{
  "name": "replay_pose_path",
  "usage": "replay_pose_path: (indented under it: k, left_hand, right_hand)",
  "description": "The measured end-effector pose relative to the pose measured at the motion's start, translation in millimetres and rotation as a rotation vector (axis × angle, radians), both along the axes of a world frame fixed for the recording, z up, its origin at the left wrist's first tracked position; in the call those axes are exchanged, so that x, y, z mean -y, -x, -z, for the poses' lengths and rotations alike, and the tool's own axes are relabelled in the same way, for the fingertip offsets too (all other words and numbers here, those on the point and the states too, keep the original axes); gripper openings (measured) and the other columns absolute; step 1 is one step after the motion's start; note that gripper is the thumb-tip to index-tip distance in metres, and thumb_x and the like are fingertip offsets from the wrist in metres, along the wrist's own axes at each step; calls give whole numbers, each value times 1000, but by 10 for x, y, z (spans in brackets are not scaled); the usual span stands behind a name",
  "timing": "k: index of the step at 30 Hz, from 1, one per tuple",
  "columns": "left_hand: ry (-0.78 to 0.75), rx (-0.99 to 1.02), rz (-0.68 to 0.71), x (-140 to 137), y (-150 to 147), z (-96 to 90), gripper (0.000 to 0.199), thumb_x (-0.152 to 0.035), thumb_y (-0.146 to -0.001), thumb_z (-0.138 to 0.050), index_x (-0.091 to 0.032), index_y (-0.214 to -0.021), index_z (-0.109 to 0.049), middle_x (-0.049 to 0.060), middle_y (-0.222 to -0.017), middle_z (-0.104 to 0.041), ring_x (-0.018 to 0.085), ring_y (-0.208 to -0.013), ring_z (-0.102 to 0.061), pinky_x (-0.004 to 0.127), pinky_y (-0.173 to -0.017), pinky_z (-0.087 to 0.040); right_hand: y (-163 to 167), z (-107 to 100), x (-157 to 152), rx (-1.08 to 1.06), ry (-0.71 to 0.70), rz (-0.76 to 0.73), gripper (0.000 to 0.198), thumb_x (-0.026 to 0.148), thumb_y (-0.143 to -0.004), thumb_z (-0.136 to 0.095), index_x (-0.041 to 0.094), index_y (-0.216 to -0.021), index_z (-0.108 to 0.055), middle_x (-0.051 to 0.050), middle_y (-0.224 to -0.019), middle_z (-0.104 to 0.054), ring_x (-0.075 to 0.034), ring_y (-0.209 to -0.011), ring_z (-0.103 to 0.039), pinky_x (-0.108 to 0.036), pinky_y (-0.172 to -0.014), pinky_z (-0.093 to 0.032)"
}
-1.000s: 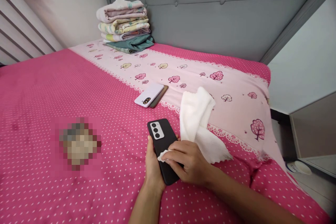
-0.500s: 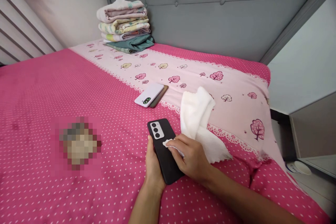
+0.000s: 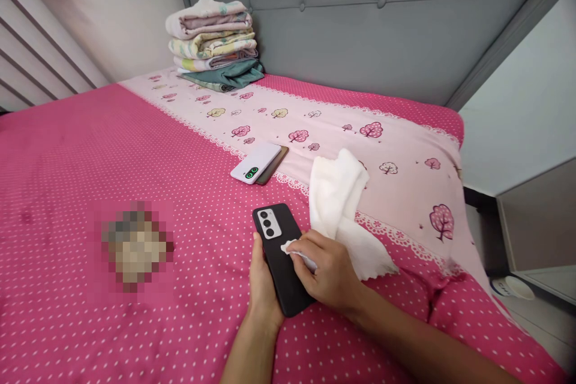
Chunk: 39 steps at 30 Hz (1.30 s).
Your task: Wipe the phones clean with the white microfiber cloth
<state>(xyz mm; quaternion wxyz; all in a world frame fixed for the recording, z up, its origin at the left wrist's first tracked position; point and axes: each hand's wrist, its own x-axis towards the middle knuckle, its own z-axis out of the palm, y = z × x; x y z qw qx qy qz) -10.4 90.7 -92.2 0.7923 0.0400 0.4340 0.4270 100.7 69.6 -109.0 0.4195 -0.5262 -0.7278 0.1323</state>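
Note:
A smartphone [image 3: 284,279] in a black case lies back side up, its silver camera block toward the upper left. My left hand [image 3: 263,285] grips it along the left edge, thumb by the camera end. Pinched in my right hand [image 3: 330,267] is a small white wipe [image 3: 288,247], pressed on the middle of the phone's back. A larger white cloth [image 3: 337,192] lies crumpled on the bed just beyond my right hand. Farther off, a pale lilac phone [image 3: 256,163] partly covers a brown flat thing [image 3: 273,169], perhaps another phone.
The pink dotted bedspread [image 3: 202,240] spreads under everything. A blurred-out item [image 3: 139,246] sits at the left. Folded cloths [image 3: 213,42] are stacked against the grey headboard [image 3: 342,42]. On the floor at the right stands a white tub [image 3: 513,288], below the bed's edge.
My right hand and the wipe have shifted very slightly to the right on the phone's back. My left hand and the phone stay where they were.

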Motion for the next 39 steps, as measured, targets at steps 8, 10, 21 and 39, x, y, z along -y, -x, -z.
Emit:
replay_pose_path:
  k: [8,10,21,39]
  left_hand:
    - [-36,34,32,-10,-3,0,55,-51,-84,-35,-5,-94,-64,15,-78,-69,26,-74,-66,41,-77,-49]
    - [-39,63,56,-14,-5,6,59,-53,-84,-33,-3,-96,-63,16,-81,-69,27,-78,-65,40,-79,-49]
    - [-38,85,58,-5,15,14,61,-54,-84,-32,-2,-95,-64,18,-82,-69,26,-79,-66,39,-77,-50]
    - [1,-24,-29,-7,-6,-3,48,-48,-85,-38,-9,-88,-65,12,-76,-71,22,-66,-66,33,-64,-52]
  right_hand:
    - [-2,-22,19,-14,-29,-71,15,12,-73,-50,19,-82,-61,-2,-77,-61,-14,-69,-57,-26,-65,-45]
    - [-2,-28,15,-13,-50,-97,14,12,-72,-51,19,-79,-61,-2,-75,-60,-14,-66,-56,-26,-63,-45]
    - [-4,-28,14,12,-59,-120,15,14,-76,-49,19,-82,-62,-3,-75,-61,-14,-66,-56,-26,-63,-44]
    - [3,52,-8,20,23,90,17,15,-82,-46,20,-89,-62,-4,-80,-59,-14,-71,-57,-25,-67,-45]
